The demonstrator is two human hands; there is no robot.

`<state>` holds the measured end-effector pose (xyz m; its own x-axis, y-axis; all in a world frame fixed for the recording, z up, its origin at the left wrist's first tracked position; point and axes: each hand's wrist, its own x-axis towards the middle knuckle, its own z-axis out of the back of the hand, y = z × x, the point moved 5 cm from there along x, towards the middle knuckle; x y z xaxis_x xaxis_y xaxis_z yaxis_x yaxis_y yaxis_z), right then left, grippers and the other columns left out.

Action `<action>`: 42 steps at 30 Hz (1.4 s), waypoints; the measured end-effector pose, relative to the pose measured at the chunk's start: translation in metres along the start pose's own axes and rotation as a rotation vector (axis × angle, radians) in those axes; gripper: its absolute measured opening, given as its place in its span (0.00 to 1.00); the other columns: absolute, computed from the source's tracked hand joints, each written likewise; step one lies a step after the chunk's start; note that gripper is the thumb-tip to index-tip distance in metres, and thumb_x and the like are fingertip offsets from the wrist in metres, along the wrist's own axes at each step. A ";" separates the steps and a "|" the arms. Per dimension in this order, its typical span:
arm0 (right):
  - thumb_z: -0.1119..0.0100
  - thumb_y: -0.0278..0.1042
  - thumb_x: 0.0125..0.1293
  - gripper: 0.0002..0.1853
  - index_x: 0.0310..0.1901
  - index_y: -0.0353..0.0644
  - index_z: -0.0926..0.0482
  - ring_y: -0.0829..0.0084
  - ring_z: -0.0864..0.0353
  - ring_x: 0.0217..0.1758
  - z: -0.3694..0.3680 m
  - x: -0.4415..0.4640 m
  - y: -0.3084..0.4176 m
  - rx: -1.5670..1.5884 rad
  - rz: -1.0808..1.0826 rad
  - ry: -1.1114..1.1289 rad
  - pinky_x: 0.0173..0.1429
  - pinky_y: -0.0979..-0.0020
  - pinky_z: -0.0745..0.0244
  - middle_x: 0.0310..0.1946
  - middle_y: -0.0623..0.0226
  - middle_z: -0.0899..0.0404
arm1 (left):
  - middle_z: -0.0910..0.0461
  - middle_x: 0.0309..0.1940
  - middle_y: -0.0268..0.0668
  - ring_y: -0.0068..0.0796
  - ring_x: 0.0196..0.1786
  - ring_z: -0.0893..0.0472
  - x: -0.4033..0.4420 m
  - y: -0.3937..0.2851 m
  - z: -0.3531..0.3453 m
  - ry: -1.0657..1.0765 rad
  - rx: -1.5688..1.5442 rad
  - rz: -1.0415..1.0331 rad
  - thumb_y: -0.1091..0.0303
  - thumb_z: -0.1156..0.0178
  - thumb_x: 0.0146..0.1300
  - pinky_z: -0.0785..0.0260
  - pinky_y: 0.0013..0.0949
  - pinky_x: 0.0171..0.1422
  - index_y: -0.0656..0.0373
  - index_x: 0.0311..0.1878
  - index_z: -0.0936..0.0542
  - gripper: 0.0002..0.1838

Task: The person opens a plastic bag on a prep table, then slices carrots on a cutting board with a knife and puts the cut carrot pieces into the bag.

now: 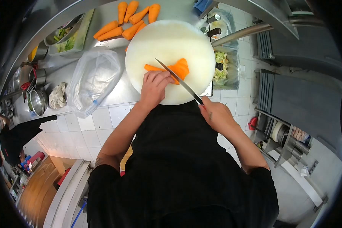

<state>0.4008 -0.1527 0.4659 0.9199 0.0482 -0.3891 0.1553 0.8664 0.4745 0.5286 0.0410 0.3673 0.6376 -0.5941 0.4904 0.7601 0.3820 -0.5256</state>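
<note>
On a round white cutting board (pixel 171 38) lies a carrot (pixel 152 68), with a fan of orange slices (pixel 181 68) to its right. My left hand (pixel 155 86) presses down on the carrot with bent fingers. In my right hand (pixel 216 114) is the handle of a kitchen knife (pixel 186 86). Its blade runs diagonally up and left across the board, between my left fingertips and the slices. Part of the carrot is hidden under my left fingers and the blade.
Several whole carrots (pixel 108 28) lie behind the board on the steel counter (pixel 129 85). A clear plastic bag (pixel 95 78) is at the left, near a crumpled cloth (pixel 57 95) and a metal bowl (pixel 38 102). Bins with vegetable scraps (pixel 221 64) stand at the right. Another person (pixel 17 140) is at far left.
</note>
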 end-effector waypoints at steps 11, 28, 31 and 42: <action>0.43 0.35 0.82 0.10 0.49 0.39 0.31 0.36 0.13 0.35 -0.049 0.047 -0.011 0.025 0.014 -0.051 0.39 0.38 0.21 0.27 0.45 0.16 | 0.15 0.54 0.31 0.40 0.59 0.18 0.002 -0.001 0.002 -0.023 -0.008 0.000 0.82 0.36 0.57 0.31 0.44 0.68 0.51 0.45 0.14 0.16; 0.42 0.36 0.83 0.11 0.49 0.38 0.31 0.38 0.14 0.34 0.000 -0.037 -0.003 -0.042 -0.090 0.081 0.38 0.40 0.22 0.27 0.46 0.15 | 0.15 0.55 0.29 0.40 0.58 0.19 -0.001 0.001 0.000 -0.030 -0.006 0.000 0.82 0.34 0.57 0.31 0.44 0.67 0.50 0.47 0.14 0.17; 0.41 0.36 0.82 0.11 0.50 0.39 0.31 0.38 0.13 0.34 -0.005 -0.031 -0.005 -0.025 -0.105 0.084 0.39 0.39 0.21 0.27 0.45 0.15 | 0.15 0.55 0.30 0.40 0.58 0.19 -0.002 0.001 0.000 -0.030 -0.012 -0.001 0.82 0.33 0.56 0.31 0.44 0.67 0.50 0.47 0.14 0.17; 0.42 0.36 0.82 0.10 0.50 0.39 0.30 0.38 0.14 0.32 -0.019 0.017 0.001 0.043 -0.001 -0.025 0.38 0.39 0.22 0.26 0.46 0.16 | 0.16 0.55 0.30 0.37 0.60 0.19 -0.002 0.003 0.000 -0.021 -0.037 0.017 0.83 0.38 0.55 0.31 0.43 0.68 0.52 0.47 0.14 0.18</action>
<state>0.4098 -0.1417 0.4447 0.9286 0.0343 -0.3696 0.1708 0.8445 0.5076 0.5302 0.0433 0.3648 0.6531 -0.5727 0.4955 0.7444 0.3652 -0.5590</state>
